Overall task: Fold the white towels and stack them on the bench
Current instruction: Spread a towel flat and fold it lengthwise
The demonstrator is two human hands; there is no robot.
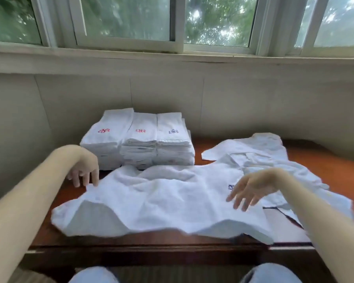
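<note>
Head view: rumpled white terry towel (161,199) spread across dark reddish wooden bench (325,160), near edge hanging just over the bench's front lip. Left hand (83,168) released, fingers straight down, tips at the towel's far-left corner. Right hand (251,187) released, fingers splayed over the towel's right part; contact unclear. Behind the towel, three neat stacks of folded white towels (138,139) against the wall. Right of the towel, loose heap of unfolded white towels (270,154), bare bench beyond.
</note>
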